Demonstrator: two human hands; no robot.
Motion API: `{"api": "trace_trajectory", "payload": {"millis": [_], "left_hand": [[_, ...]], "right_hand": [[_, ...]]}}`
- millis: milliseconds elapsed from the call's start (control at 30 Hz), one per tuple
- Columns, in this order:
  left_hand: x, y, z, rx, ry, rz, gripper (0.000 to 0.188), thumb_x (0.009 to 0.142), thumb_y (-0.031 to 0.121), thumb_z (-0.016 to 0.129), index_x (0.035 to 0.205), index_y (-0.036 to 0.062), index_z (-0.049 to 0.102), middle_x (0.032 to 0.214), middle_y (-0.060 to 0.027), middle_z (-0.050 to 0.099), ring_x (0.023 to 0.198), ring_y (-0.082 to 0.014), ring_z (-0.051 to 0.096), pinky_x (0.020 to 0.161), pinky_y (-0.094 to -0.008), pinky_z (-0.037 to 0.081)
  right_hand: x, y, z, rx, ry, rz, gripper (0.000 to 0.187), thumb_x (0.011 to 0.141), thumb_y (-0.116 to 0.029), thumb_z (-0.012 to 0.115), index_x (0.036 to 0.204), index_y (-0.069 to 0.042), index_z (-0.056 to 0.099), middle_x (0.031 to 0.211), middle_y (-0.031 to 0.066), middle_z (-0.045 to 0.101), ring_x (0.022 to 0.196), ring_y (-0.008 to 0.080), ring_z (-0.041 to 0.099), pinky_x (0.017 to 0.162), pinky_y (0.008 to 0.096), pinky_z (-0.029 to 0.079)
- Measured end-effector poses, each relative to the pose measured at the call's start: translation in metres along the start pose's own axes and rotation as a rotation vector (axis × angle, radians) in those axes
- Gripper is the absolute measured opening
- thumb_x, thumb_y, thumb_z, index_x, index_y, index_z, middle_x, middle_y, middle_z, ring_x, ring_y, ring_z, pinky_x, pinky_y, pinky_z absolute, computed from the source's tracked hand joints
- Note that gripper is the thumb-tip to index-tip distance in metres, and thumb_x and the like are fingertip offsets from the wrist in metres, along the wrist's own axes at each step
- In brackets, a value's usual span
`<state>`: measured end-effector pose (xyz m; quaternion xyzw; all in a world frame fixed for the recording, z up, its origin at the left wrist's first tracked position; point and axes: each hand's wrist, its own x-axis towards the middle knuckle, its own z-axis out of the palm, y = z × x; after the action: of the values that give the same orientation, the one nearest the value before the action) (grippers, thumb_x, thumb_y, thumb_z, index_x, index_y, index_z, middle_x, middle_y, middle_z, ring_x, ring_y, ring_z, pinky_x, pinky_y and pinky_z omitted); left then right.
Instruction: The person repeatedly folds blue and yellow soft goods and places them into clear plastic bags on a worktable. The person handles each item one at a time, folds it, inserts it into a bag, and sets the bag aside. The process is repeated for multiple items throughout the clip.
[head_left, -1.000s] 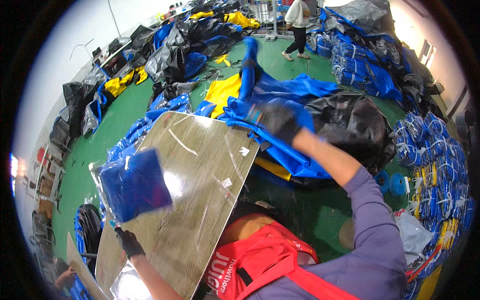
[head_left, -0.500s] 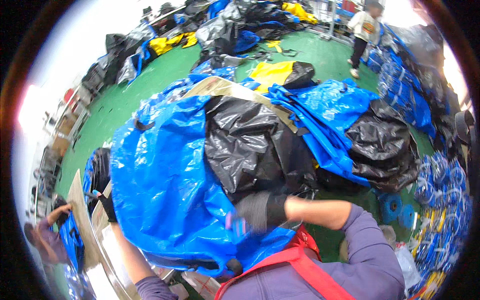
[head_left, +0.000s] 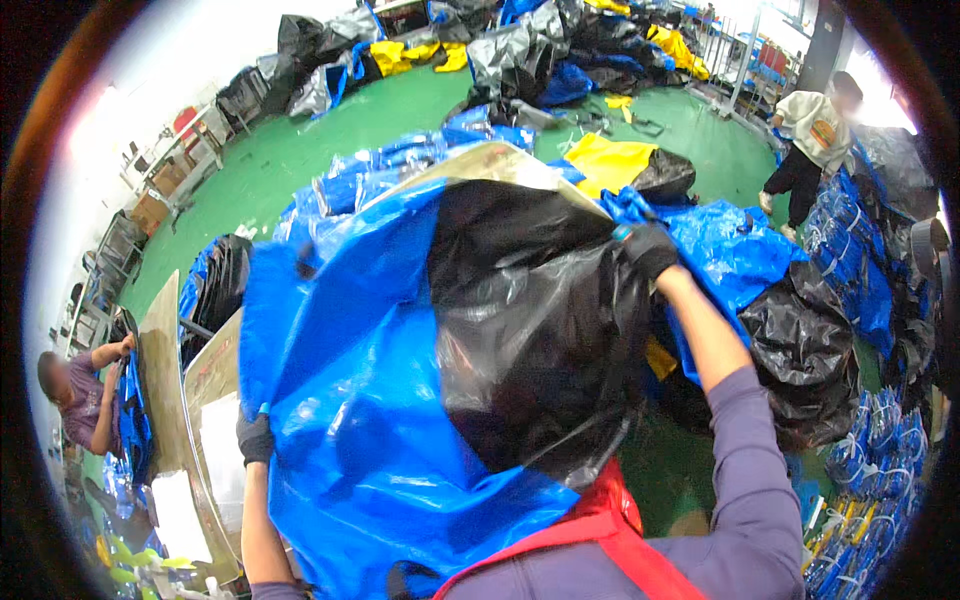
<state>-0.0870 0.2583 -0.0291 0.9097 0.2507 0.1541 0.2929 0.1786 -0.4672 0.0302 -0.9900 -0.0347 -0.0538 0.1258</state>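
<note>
A large glossy tarpaulin bag, blue on the left and black on the right, lies spread in front of me and droops toward my body. My left hand, in a dark glove, is closed on the bag's left blue edge. At the far right corner of the black part, my right hand grips the edge, arm stretched out; its glove is dark with coloured fingertips. Part of a pale worktable shows beyond the bag's far edge.
Right of the bag, another blue-and-black tarpaulin piece hangs down. Tied blue bundles stand at the lower right. One person is at the far right; another handles blue material at the left. Tarpaulin heaps line the back.
My right hand has gone from the near middle of the bag to its far right edge. My left hand now grasps the left edge, and the bag is pulled wider and smoother.
</note>
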Motion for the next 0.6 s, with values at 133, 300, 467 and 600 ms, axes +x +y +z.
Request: {"api": "trace_trajectory", "payload": {"millis": [133,300,467,600], "left_hand": [[-0.034,-0.014,-0.017,0.135,-0.121,-0.139,0.054,0.087,0.041,0.061,0.125,0.003,0.053,0.118,-0.0255,0.06,0.11,-0.0382,0.058,0.094,-0.042,0.043],[-0.05,0.112,-0.055,0.432,0.231,0.573,0.044,0.086,0.026,0.062,0.121,0.0003,0.054,0.115,-0.0196,0.061,0.104,-0.0379,0.06,0.093,-0.0434,0.045],[-0.11,0.27,0.028,0.266,-0.564,0.996,0.058,0.088,0.046,0.054,0.135,0.0129,0.047,0.135,-0.021,0.048,0.121,-0.0414,0.047,0.101,-0.0528,0.035],[-0.1,0.299,0.142,0.497,-0.732,0.897,0.078,0.086,0.059,0.048,0.149,0.0193,0.025,0.156,-0.0178,0.013,0.143,-0.0417,0.008,0.107,-0.0685,0.006]], "right_hand": [[0.005,0.026,0.014,-0.067,-0.095,0.014,0.042,0.089,-0.041,0.051,0.102,-0.005,0.069,0.103,0.022,0.066,0.098,0.0369,0.063,0.09,0.045,0.047],[0.013,-0.023,-0.051,-0.309,-0.216,-0.221,0.078,0.081,-0.049,0.06,0.143,-0.008,0.036,0.138,0.0245,0.045,0.126,0.0364,0.047,0.105,0.0442,0.037],[0.062,-0.13,-0.02,-0.154,-0.127,-0.498,0.059,0.081,-0.047,0.059,0.124,-0.007,0.057,0.116,0.0232,0.061,0.106,0.0373,0.06,0.093,0.0427,0.046],[0.1,-0.183,-0.051,0.092,0.103,-0.456,0.04,0.086,-0.034,0.051,0.106,-0.003,0.065,0.102,0.0224,0.066,0.098,0.0359,0.064,0.086,0.0442,0.05]]}}
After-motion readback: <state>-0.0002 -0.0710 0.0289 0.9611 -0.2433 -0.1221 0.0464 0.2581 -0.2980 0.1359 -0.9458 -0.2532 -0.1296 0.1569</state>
